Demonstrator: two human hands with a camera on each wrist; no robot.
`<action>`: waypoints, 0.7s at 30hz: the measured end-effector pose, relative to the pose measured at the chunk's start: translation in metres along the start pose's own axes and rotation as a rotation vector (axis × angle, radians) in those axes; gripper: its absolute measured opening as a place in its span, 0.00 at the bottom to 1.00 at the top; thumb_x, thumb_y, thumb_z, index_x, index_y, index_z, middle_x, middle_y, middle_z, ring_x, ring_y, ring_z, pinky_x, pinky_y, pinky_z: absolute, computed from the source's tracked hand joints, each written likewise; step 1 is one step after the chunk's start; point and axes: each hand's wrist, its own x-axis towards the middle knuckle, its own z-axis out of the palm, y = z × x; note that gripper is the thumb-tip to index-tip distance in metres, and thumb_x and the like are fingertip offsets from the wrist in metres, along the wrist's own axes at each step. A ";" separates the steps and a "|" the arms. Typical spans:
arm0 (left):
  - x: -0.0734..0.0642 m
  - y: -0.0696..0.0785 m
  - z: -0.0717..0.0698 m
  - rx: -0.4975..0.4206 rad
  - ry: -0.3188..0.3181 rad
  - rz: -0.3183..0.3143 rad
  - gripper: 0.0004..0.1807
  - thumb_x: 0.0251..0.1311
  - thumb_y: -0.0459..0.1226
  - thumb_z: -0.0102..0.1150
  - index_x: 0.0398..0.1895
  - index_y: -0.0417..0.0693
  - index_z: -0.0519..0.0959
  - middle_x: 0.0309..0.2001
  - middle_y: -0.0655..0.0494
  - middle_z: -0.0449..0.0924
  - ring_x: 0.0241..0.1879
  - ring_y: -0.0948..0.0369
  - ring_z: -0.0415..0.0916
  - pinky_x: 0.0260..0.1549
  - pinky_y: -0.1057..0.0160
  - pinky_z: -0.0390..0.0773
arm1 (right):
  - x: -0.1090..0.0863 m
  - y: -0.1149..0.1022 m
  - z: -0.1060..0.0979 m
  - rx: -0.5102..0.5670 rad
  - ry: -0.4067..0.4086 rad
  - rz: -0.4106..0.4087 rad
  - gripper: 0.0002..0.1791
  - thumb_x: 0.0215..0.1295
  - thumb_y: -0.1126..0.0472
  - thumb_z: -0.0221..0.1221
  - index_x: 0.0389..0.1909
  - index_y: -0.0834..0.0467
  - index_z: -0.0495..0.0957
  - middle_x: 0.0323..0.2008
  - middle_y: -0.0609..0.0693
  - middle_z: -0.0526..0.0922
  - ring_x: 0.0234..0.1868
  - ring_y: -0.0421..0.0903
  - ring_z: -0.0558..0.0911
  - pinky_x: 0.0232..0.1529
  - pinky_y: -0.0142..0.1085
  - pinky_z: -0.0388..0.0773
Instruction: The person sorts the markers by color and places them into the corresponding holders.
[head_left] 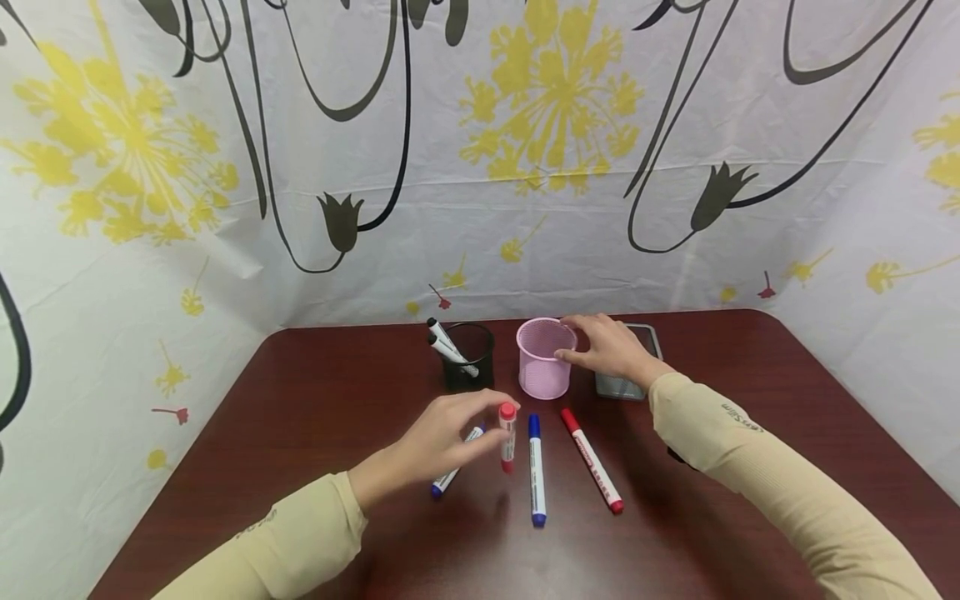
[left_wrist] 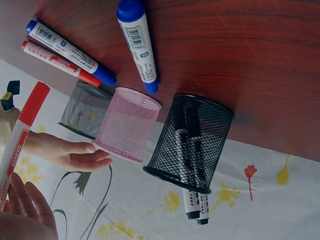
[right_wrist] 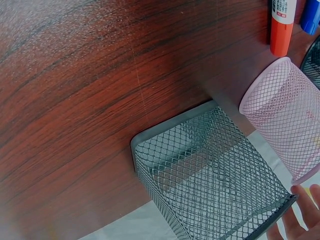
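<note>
My left hand [head_left: 453,429] holds a red marker [head_left: 507,437] upright between thumb and fingers, above the table. In the left wrist view this red marker [left_wrist: 34,105] stands at the left edge, red cap up. At the back, my right hand [head_left: 611,346] grips the right side of a pink mesh pen cup [head_left: 543,375] near its rim. That pink cup [left_wrist: 127,125] looks bare inside. Left of it a black mesh pen cup [head_left: 468,379] holds two black-capped markers [head_left: 447,342].
Two blue markers [head_left: 537,475] and another red marker [head_left: 592,460] lie on the dark wooden table [head_left: 315,375]. A grey square mesh holder [right_wrist: 210,165] stands right of the pink cup, partly behind my right hand. Patterned cloth [head_left: 450,208] hangs behind the table.
</note>
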 end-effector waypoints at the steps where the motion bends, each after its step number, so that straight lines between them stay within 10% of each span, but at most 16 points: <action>1: 0.000 0.000 -0.001 -0.010 -0.001 -0.012 0.16 0.54 0.38 0.59 0.46 0.44 0.73 0.38 0.60 0.76 0.34 0.67 0.71 0.36 0.72 0.71 | 0.000 0.000 0.000 -0.002 0.000 0.000 0.34 0.49 0.44 0.61 0.54 0.62 0.70 0.47 0.56 0.75 0.47 0.55 0.70 0.46 0.54 0.63; 21: 0.009 -0.003 -0.009 -0.102 0.003 -0.102 0.16 0.53 0.33 0.59 0.45 0.44 0.72 0.32 0.63 0.75 0.30 0.69 0.71 0.29 0.70 0.72 | 0.000 0.001 0.000 -0.013 0.000 -0.009 0.35 0.50 0.43 0.61 0.54 0.61 0.70 0.47 0.56 0.75 0.47 0.55 0.70 0.45 0.54 0.64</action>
